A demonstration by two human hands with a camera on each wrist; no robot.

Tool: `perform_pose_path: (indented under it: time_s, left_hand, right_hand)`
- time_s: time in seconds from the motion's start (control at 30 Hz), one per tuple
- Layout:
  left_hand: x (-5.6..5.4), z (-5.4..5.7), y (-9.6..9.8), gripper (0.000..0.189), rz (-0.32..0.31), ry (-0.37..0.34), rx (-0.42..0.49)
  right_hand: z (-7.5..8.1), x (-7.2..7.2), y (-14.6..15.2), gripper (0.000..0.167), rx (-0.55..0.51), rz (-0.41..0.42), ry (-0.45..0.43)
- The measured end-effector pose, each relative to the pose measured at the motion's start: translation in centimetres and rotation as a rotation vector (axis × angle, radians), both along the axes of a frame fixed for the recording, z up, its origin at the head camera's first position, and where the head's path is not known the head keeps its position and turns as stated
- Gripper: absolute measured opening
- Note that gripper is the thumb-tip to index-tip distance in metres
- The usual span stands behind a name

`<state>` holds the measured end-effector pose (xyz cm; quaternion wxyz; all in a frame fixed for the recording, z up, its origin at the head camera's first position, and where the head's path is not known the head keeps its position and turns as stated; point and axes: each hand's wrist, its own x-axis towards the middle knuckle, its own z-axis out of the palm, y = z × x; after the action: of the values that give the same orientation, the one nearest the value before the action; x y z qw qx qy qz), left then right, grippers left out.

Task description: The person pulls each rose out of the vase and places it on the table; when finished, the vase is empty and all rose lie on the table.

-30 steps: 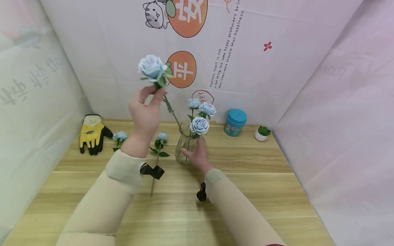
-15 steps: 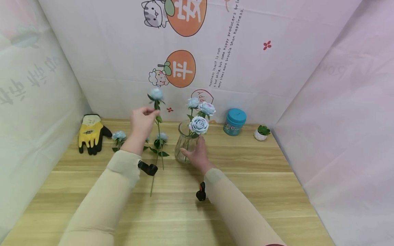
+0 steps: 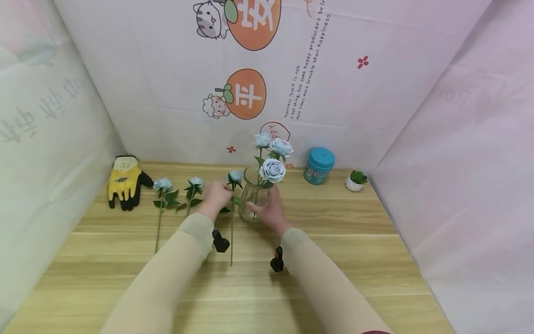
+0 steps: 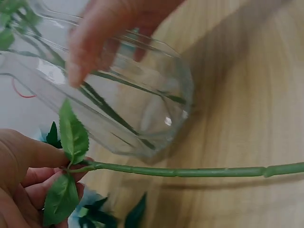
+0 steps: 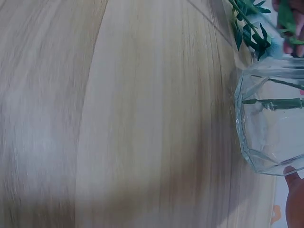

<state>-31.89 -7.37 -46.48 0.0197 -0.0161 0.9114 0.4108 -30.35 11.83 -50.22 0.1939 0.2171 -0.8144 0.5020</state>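
My left hand (image 3: 218, 197) pinches the green stem of a pale blue artificial rose (image 3: 235, 176) just left of the vase, its stem pointing down toward me. In the left wrist view, two light green leaves (image 4: 73, 135) stick out at the fingertips. My right hand (image 3: 271, 211) holds the clear glass vase (image 3: 249, 195) by its right side, thumb across the front. Three pale blue roses (image 3: 273, 170) stand in it, their stems visible through the glass. Below my left hand, another rose (image 4: 97, 213) lies on the table, mostly hidden in the head view.
Farther left lie two more roses, one at the outside (image 3: 162, 184) and one nearer my left hand (image 3: 195, 182). A yellow and black work glove (image 3: 125, 182) is at the far left. A blue lidded jar (image 3: 319, 166) and a small potted succulent (image 3: 354, 181) stand back right.
My left hand has brought the rose down from high above the table, its stem end moving from the vase mouth to the vase's left. My right hand has stayed on the vase.
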Motion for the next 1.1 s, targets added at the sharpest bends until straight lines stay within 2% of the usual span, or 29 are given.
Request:
perform_pose_path:
  time_s: [0.23,0.33,0.4,0.5,0.57,0.67,0.77,0.83,0.9,0.93,1.0,1.1]
  left_hand:
    - [0.1,-1.2,0.7,0.020,-0.023,-0.057,-0.021]
    - [0.3,-1.5,0.7,0.015,-0.001,-0.069,0.008]
    - [0.4,-1.7,0.8,0.021,0.011,-0.076,0.041]
    - [0.5,-1.6,0.9,0.024,0.025,-0.052,0.038]
    - [0.7,-1.0,1.2,0.022,0.008,-0.029,0.048]
    - [0.9,0.3,2.0,0.043,-0.087,0.038,0.102]
    - [1.0,1.8,3.3,0.062,-0.286,0.032,0.210]
    - [1.1,2.5,4.3,0.077,-0.400,0.008,0.299]
    - [1.2,2.6,5.3,0.090,-0.447,-0.022,0.369]
    - [1.3,2.5,5.8,0.094,-0.451,-0.019,0.400]
    - [1.4,2.0,6.5,0.097,-0.409,0.007,0.416]
    - [1.4,1.0,7.2,0.092,-0.324,0.061,0.354]
  right_hand:
    - [0.1,-0.1,1.5,0.087,-0.004,0.004,-0.063]
    - [0.3,0.1,1.8,0.089,-0.009,0.011,-0.070]
    - [0.5,0.2,1.8,0.087,-0.013,0.017,-0.063]
    - [0.7,0.4,1.8,0.085,-0.013,0.024,-0.056]
    - [1.0,0.6,1.8,0.083,-0.013,0.025,-0.053]
    - [1.3,0.9,1.9,0.084,-0.024,0.031,-0.042]
    - [1.5,1.1,2.1,0.086,-0.025,0.040,-0.013]
    - [1.4,1.0,2.3,0.087,-0.012,0.040,0.008]
    - [1.3,0.9,2.5,0.088,-0.003,0.048,0.016]
    - [1.3,0.9,2.6,0.088,-0.006,0.057,0.011]
    - [1.4,1.0,2.8,0.088,-0.015,0.066,-0.024]
    - [1.7,1.1,3.0,0.088,-0.043,0.095,-0.098]
